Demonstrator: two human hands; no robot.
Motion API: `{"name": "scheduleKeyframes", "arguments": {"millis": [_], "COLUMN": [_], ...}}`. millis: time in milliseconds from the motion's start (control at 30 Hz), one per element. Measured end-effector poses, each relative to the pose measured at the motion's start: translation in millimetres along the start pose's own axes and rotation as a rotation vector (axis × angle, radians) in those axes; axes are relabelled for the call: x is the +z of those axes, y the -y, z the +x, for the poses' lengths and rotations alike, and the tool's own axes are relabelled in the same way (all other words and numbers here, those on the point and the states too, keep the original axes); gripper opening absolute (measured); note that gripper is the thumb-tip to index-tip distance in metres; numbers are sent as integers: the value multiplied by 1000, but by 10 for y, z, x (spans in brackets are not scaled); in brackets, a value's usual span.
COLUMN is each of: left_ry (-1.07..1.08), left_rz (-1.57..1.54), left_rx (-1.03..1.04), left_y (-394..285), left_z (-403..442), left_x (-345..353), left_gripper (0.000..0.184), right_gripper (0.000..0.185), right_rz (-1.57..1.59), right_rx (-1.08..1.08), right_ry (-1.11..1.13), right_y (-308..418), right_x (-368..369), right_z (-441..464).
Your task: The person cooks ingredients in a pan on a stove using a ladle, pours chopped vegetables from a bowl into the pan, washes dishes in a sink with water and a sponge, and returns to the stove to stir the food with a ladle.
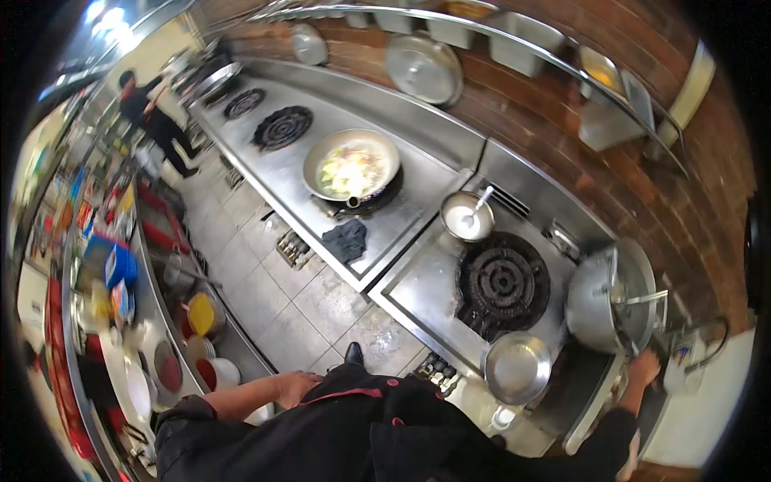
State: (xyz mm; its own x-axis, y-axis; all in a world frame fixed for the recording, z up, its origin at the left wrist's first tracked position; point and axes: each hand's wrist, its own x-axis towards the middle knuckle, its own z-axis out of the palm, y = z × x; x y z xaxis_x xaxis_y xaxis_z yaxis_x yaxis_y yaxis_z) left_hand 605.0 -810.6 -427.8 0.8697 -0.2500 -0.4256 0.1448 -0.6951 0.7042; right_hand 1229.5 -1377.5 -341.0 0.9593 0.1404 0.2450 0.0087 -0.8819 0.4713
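My left hand point(297, 389) lies against the front of my black jacket, its fingers loosely stretched and holding nothing that shows. At the far right my right hand point(642, 369) is closed beside the base of a large metal pot point(590, 301); what its fingers grip, if anything, is hidden. A ladle handle point(642, 298) sticks out over that pot's rim. In front of me a shallow metal pan point(518, 368) sits at the stove's front edge, near a black burner point(503, 279). Behind the burner stands a small pan point(467, 217) with a pale spoon in it.
A wide pan point(312, 167) of chopped food stands on the left stove, with a dark cloth point(345, 241) near it. Lids and metal containers point(526, 42) line the brick wall. A counter point(173, 317) with tubs runs along the left. Another person point(157, 120) stands far down the aisle.
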Motion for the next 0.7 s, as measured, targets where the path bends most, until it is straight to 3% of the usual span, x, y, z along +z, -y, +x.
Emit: {"name": "scheduleKeyframes", "arguments": {"millis": [33,67,133,200,267,333,400,467,500,533,600,700], "left_ry": [-34,-66,-56,-119,-179,-246,-275,-279,-272,-267,-302,-373], "left_rz": [-73,-96,-205,-189,-155,-178,-209,-238,-220,-203,-235,-274], "left_rx": [87,79,54,66,74,182,212,235,209,188,216,263], "left_y": [-57,-150,-324,-176,-126,-123,-140,-140,-119,-90,16,292], "left_z": [-3,3,-13,-65,-113,-98,-81,-179,-202,-199,-208,-283], "left_x": [48,46,147,443,574,607,581,595,607,626,665,827], "left_gripper": [63,63,78,78,79,81,81,80,83,87,86,87], "right_gripper": [19,21,17,19,24,27,36,30,29,31,39,35], "right_rz": [126,252,563,945,1175,895,942,847,1008,1057,1111,1168], "right_rx": [4,15,27,94,196,64,352,-70,229,343,418,338], "right_ry": [51,101,252,449,553,248,521,-431,30,166,295,239], "right_y": [14,31,-220,-496,-439,-470,201,48,195,402,646,1254], "right_x": [-103,-217,294,870,676,1146,-471,1360,843,505,279,-85], "right_z": [-25,-49,52,144,-113,-215,-872,-904,-1127,-1325,-1538,-1836]}}
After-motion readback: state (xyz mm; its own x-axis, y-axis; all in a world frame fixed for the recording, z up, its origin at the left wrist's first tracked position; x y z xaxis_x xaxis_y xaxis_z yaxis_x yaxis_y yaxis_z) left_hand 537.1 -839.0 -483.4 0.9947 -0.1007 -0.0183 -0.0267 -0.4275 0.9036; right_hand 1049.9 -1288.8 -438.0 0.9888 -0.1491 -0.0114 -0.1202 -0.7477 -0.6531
